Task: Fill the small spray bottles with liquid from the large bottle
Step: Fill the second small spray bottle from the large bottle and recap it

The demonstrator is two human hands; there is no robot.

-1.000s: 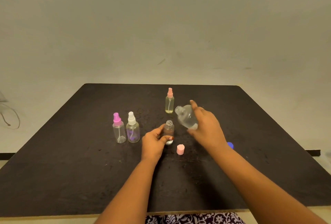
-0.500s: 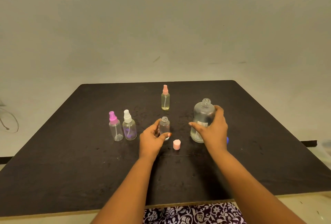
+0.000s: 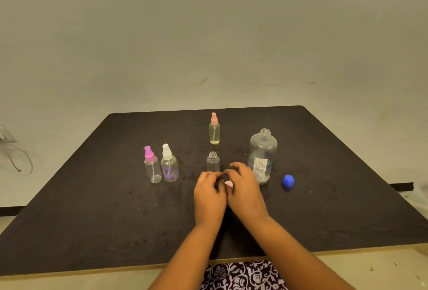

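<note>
Plain indoor room, likely home or simple staged workspace. Dark matte surface [image 3: 92, 197] against bare, scuffed off-white wall [image 3: 208, 35]; loose cable [image 3: 20, 162] at left edge. Nothing identifies place more exactly.

bare forearms, hands [image 3: 228, 193] — dark floral-print garment [image 3: 240, 275]

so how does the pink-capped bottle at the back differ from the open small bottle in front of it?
The back bottle has its pink spray top on; the open small bottle shows bare neck threads. The back bottle holds yellowish liquid nearly to the shoulder; the open small bottle looks clear, its level hard to read. The back bottle looks taller with its top on. Both stand upright on the table, clear-walled.
</note>
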